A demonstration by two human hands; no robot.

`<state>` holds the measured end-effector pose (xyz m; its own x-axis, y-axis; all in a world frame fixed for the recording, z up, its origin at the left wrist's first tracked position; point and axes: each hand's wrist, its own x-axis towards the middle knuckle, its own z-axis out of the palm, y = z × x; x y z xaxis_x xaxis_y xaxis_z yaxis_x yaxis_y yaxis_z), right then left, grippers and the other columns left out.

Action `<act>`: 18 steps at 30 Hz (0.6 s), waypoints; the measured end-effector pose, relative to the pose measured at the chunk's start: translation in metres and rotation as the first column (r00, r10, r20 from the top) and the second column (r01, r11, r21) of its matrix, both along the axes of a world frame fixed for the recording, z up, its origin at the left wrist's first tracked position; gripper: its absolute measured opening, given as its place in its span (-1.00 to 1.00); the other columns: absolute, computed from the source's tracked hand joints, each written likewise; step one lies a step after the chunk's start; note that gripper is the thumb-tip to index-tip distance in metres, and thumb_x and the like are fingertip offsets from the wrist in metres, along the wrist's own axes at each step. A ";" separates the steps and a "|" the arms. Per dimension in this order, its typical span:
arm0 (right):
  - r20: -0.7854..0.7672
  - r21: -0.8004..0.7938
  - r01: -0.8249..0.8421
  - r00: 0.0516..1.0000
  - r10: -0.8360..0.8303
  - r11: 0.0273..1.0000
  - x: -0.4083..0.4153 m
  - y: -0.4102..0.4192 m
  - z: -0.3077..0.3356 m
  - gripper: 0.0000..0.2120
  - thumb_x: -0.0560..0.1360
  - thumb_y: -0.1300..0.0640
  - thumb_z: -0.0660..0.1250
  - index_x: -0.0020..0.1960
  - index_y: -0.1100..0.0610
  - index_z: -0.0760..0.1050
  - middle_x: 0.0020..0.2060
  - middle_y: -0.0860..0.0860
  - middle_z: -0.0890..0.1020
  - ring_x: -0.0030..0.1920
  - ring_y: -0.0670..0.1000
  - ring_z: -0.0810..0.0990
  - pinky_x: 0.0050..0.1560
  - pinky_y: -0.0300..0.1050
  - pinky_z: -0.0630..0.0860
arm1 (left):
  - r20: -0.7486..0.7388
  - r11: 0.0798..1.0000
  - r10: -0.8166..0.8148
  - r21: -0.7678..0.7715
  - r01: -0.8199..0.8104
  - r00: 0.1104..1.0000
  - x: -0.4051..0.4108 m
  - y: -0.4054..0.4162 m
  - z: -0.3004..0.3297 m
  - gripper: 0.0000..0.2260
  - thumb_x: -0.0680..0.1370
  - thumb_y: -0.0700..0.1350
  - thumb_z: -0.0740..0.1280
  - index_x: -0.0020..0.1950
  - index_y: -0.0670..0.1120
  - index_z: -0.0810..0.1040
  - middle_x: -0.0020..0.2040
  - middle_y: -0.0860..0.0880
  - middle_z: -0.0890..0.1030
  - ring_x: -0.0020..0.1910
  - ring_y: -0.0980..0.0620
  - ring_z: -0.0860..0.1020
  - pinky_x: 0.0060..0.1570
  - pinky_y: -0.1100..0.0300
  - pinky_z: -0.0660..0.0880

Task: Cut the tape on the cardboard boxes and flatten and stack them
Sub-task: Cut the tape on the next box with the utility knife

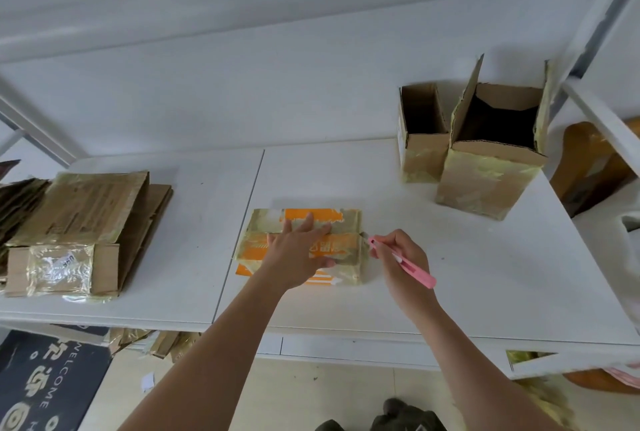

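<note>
Right now, a small orange box (301, 247) is lying near the front middle of the white bench (485, 274). It is wrapped in shiny yellowish tape. The left hand (299, 250) is lying flat on top of the box, with its fingers (306, 222) spread out straight and pressing down. The right hand (403, 261) is sitting just beside the right end of the box. Its fingers are curling round a pink cutter (403, 262) and holding it like a pen. The tip of the cutter is pointing at the top right corner of the box and is touching it or is almost touching it; I cannot tell which.

Two open brown boxes are standing upright at the far right of the bench. The smaller box (420, 150) is on the left and the bigger box (485, 181) is on the right, and they are touching each other. Both are well apart from the orange box.

A stack of flat cardboard (86, 222) is lying on the left side of the bench. More bits of cardboard are lying on the floor (277, 403) under the bench, near a dark mat (45, 385) with white letters.
</note>
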<state>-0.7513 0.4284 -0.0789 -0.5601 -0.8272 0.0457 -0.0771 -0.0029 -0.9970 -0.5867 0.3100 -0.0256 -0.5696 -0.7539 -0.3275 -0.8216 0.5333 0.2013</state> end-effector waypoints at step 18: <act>0.025 -0.097 0.037 0.999 -0.034 0.995 -0.019 0.016 0.024 -0.88 0.58 0.32 0.29 -0.14 0.23 0.47 -0.23 0.04 0.67 -0.14 -0.03 0.67 -0.10 -0.33 0.52 | -0.030 0.999 0.024 -0.030 -0.024 0.999 0.002 0.010 -0.006 -0.37 0.56 0.29 0.21 0.57 0.24 0.05 0.61 0.08 -0.11 0.57 -0.18 -0.19 0.47 -0.32 -0.13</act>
